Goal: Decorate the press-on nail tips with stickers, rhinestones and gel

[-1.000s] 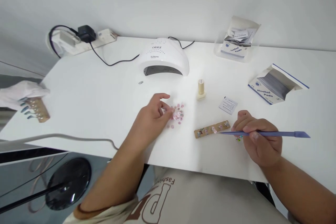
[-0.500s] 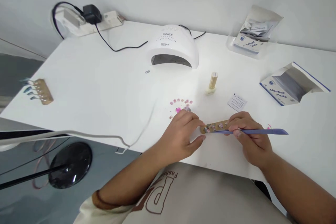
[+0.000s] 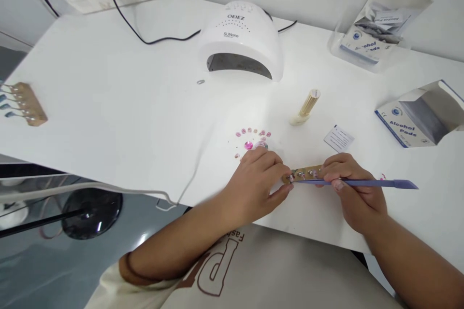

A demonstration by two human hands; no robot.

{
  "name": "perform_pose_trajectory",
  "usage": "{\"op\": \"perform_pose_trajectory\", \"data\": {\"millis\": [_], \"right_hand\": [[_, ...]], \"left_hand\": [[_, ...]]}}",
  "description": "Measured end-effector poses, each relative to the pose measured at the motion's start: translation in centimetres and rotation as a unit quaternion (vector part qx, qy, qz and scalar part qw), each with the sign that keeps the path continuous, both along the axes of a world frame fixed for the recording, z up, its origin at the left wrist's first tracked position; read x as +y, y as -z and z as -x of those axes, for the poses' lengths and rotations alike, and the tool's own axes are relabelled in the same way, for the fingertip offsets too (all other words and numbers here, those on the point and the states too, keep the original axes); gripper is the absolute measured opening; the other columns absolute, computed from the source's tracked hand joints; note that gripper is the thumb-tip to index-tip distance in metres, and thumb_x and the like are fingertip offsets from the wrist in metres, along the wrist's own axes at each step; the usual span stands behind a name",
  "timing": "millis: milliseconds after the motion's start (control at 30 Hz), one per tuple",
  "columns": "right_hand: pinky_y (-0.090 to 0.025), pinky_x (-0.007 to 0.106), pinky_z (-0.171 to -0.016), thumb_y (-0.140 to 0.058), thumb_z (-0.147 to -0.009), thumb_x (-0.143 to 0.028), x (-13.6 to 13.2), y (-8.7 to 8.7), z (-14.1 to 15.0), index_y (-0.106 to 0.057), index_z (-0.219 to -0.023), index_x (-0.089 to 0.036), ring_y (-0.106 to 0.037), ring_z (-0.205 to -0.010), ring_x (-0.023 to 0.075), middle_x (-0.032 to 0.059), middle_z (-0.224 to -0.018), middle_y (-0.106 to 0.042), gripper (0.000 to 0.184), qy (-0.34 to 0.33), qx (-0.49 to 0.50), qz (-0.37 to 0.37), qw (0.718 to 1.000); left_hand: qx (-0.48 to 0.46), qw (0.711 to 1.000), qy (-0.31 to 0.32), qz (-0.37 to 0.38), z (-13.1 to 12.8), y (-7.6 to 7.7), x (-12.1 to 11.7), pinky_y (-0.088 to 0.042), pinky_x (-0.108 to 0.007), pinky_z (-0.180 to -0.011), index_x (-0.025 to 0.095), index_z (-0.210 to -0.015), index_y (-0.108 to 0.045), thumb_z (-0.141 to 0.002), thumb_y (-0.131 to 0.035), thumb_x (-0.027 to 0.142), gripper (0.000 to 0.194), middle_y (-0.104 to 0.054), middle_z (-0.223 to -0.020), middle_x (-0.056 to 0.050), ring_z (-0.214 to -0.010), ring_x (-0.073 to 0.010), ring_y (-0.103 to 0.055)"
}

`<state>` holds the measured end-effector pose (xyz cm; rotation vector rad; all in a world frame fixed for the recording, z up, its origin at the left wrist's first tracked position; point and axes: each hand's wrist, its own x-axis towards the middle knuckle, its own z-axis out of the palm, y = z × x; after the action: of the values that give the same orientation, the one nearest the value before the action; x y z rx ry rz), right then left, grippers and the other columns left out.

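My left hand pinches with thumb and index finger at the left end of a brown nail tip stand, a narrow strip carrying several small decorated nail tips. My right hand grips a slim purple stick tool with a flat, wider end pointing right. Its fingers also touch the strip's right end. The tool's thin tip reaches along the strip to the left fingertips. Just beyond my left hand lie pink nail gems and several tiny pieces, partly hidden by the hand.
A white nail lamp stands at the back. Nearer are a gold-capped bottle, a sachet and an open alcohol pad box. Another stand is at the far left. A white cable crosses the table's front edge.
The camera view has moved closer, shifting things outward. My left thumb and index finger have drawn nearer together at the stand's end. My right hand keeps the purple tool in much the same pose.
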<state>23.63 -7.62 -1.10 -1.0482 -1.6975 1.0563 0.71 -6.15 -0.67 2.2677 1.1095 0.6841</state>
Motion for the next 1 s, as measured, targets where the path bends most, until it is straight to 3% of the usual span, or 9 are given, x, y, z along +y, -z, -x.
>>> {"op": "perform_pose_trajectory", "data": {"millis": [600,1000], "right_hand": [[-0.049,0.041,-0.071,-0.051,-0.088,-0.014,0.03,0.22,-0.02,-0.067,-0.089,-0.026,-0.056,-0.089,0.0223,0.0027,-0.077,-0.065,0.02,0.02,-0.003,0.013,1.0],[-0.049,0.04,-0.072,-0.049,-0.09,-0.014,-0.11,0.41,-0.02,-0.066,-0.094,-0.027,-0.053,-0.093,0.0223,0.003,-0.079,-0.066,0.023,0.004,0.053,0.032,0.998]], "left_hand": [[0.008,1.0,-0.001,0.001,-0.12,0.14,0.01,-0.043,-0.037,-0.079,0.018,-0.089,-0.063,-0.086,-0.058,0.02,0.006,-0.064,-0.084,-0.004,-0.08,-0.0186,-0.053],[0.0,1.0,0.0,-0.01,-0.36,0.57,0.34,-0.044,-0.038,-0.078,0.018,-0.089,-0.063,-0.086,-0.059,0.02,0.006,-0.064,-0.084,-0.005,-0.079,-0.0193,-0.054]]}}
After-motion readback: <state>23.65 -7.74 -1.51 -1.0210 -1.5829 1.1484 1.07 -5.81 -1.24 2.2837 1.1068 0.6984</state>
